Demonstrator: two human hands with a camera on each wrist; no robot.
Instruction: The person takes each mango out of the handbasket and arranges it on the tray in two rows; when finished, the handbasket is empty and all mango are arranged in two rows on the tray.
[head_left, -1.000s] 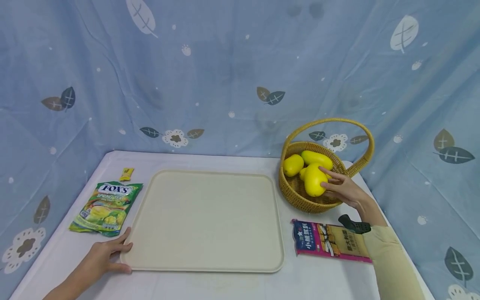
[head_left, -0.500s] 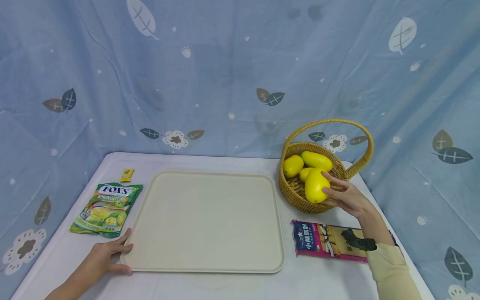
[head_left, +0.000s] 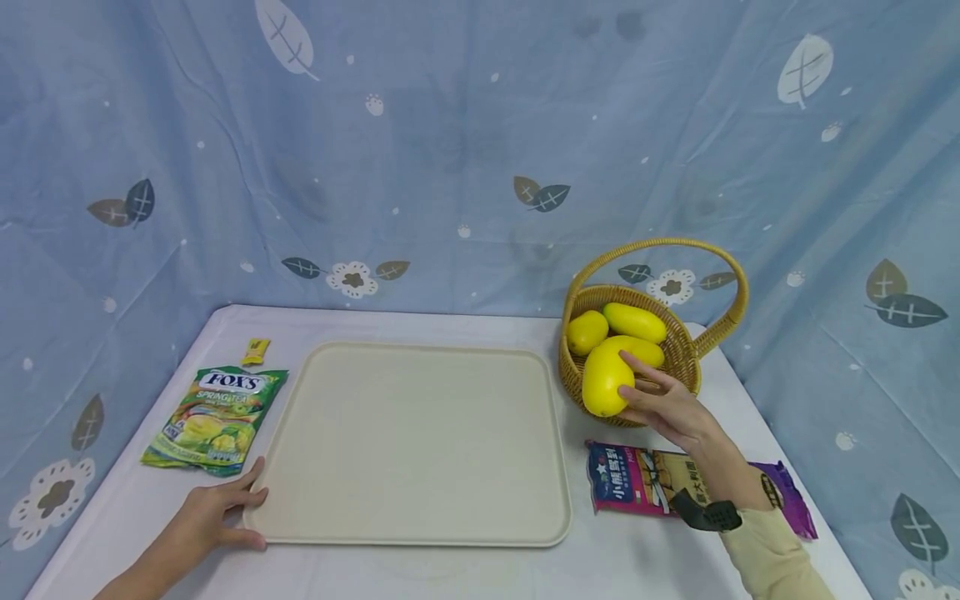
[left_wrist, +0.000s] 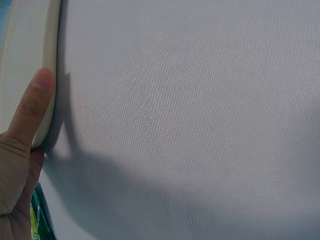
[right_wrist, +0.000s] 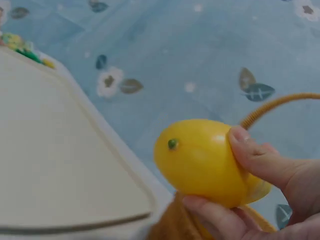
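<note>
My right hand [head_left: 669, 410] holds a yellow mango [head_left: 606, 383] between thumb and fingers, over the front left rim of the wicker basket [head_left: 572, 385]. The right wrist view shows the mango's green stem nub, with the thumb [right_wrist: 252, 152] pressed on its side. Several other yellow fruits, among them a rounded one [head_left: 587, 332] and a long one [head_left: 634, 322], lie in the basket. At the near left corner of the beige tray [head_left: 408, 442], my left hand [head_left: 213, 512] grips the rim; its thumb [left_wrist: 32, 107] lies along the edge in the left wrist view.
Left of the tray lie a green Fox's candy bag [head_left: 216, 419] and a small yellow wrapped candy [head_left: 255, 351]. A pasta packet [head_left: 626, 479] lies before the basket, partly under my right forearm. A blue patterned cloth [head_left: 450, 150] hangs behind the white table.
My right hand has moved left and toward me, bringing the mango from inside the basket to its front left rim. The left hand and tray have stayed put.
</note>
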